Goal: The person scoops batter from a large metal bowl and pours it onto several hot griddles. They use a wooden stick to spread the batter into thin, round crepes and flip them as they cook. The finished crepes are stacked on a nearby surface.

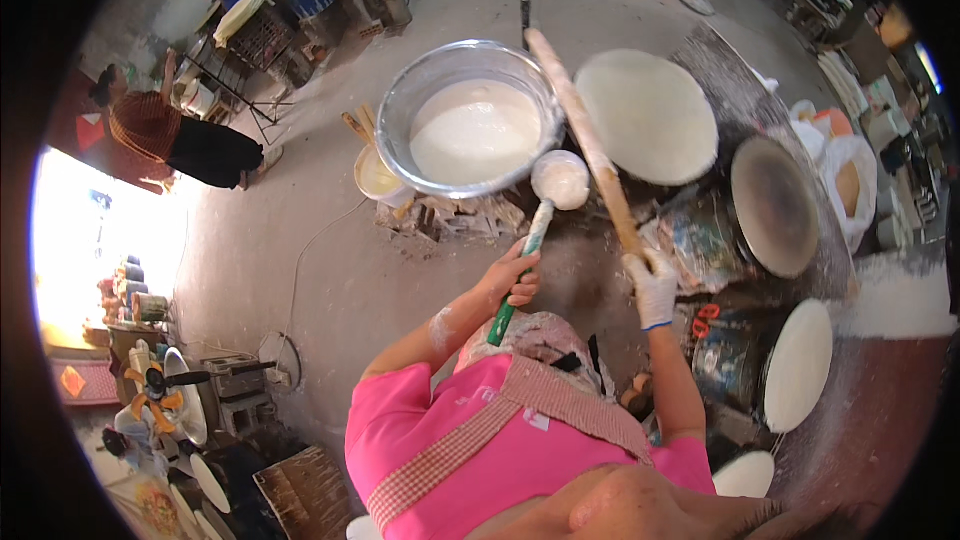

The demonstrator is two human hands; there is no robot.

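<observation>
My bare left hand (514,274) is wrapped round the green handle of a ladle (561,181). White batter coats the ladle's bowl, which is beside the near right rim of a large metal basin (389,130). Thick white batter (478,132) lies in the basin. My right hand (655,288), in a white glove, grips the near end of a long wooden stick (588,125). The stick slants up and away, between the basin and a round griddle (648,116) with a pale surface. Its far end is past the basin's right rim.
A second round griddle (775,206), darker in the middle, stands farther right, with a pale one (798,366) nearer me. A small tub (378,175) with wooden-handled tools is left of the basin. Bricks (470,217) lie beneath it. Another person (150,127) is at the far left.
</observation>
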